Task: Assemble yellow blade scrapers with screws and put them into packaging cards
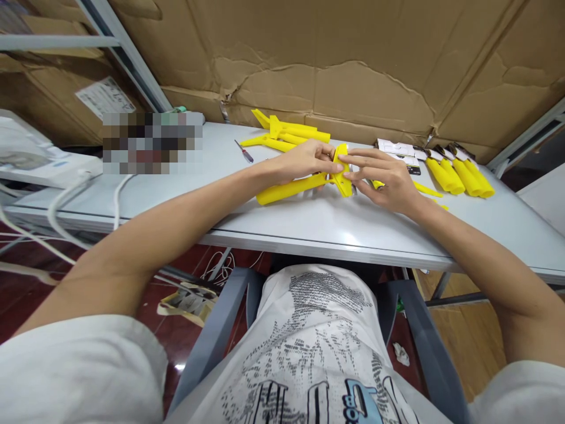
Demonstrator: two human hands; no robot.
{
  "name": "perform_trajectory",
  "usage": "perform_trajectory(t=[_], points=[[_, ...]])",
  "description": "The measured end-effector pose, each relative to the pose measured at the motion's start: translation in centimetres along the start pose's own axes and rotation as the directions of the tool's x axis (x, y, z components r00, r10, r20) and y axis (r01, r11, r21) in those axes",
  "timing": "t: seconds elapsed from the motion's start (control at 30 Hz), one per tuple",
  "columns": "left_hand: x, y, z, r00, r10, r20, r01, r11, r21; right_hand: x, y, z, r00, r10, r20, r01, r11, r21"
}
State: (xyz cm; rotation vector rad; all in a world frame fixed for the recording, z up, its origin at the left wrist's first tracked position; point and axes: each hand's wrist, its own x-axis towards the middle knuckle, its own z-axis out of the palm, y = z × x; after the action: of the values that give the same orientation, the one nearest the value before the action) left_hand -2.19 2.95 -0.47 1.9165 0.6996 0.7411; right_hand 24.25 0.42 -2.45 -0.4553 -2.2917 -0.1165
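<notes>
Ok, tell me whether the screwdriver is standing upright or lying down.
Lying down: the screwdriver rests on its side on the table, handle nearer the camera, shaft pointing away.

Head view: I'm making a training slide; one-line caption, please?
Left hand holds a flat, yellow, plastic-looking piece above a pale grey table, right hand touching it.
</notes>
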Motion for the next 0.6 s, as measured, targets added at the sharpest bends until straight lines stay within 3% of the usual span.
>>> perform_trajectory(t=[0.27,0.37,0.43,0.5,0.6], points=[[0.14,-0.45,-0.39,0.998,0.047,0.046,-0.046,0.999,-0.026,-0.22,0.55,0.21,0.997,-0.072,-0.019,0.072,0.997,-0.039],[0.11,-0.36,-0.48,0.995,0.084,0.060,-0.083,0.996,-0.026,-0.26,0.44,0.33,0.999,-0.041,-0.027,0.039,0.997,-0.073],[0.06,-0.23,-0.49,0.993,0.104,0.058,-0.102,0.994,-0.033,-0.23,0.32,0.32,0.996,0.051,-0.072,-0.054,0.998,-0.041],[0.03,-0.12,-0.46,0.991,0.125,0.053,-0.123,0.991,-0.047,-0.12,0.23,0.19,0.973,0.212,-0.090,-0.203,0.974,0.103],[0.01,-0.09,-0.39,0.988,0.151,0.035,-0.150,0.988,-0.033,0.18,0.01,-0.16,0.877,0.473,0.090,-0.469,0.798,0.379]])
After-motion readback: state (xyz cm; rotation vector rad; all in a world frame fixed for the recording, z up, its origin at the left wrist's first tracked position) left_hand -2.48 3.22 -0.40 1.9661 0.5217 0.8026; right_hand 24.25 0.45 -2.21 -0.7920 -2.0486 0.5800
